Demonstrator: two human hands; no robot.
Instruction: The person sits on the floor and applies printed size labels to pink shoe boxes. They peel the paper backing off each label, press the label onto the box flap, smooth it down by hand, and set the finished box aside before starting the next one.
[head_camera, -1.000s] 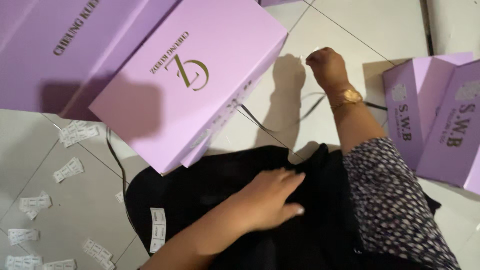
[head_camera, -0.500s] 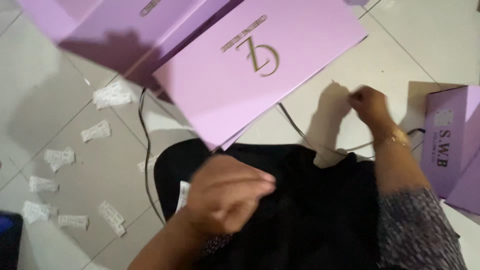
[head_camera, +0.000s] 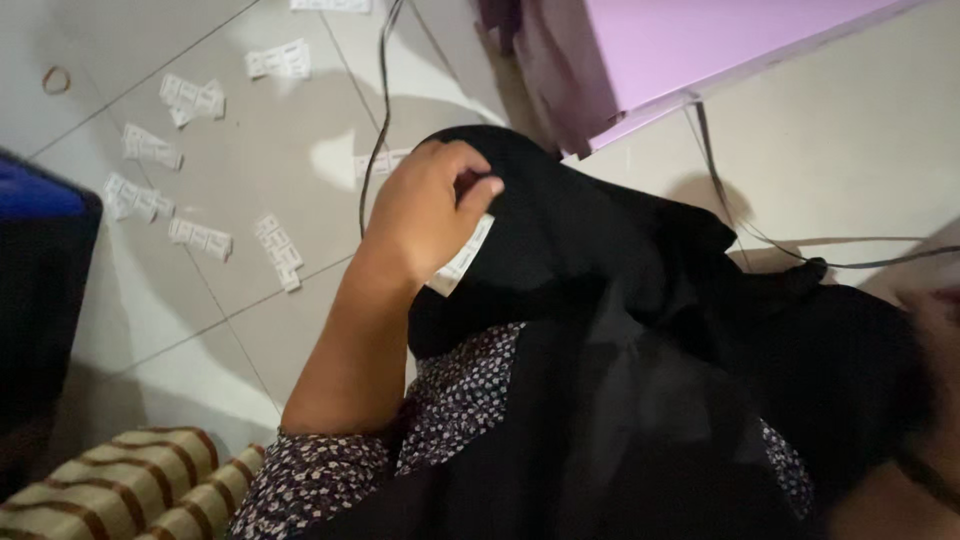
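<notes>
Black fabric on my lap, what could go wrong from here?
The left hand grips the black fabric by the white tag; a hard pull might tear it. The cable runs under the cloth and could snag. The paper labels scattered on the floor may get swept about.

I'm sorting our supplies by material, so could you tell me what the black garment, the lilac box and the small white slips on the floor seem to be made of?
The black garment, gripped by the left hand, looks like thin matte woven fabric: it drapes in soft folds. The lilac box seems smooth coated cardboard, with flat faces and a crisp edge. The white slips are probably paper or woven labels; too small to tell.
</notes>
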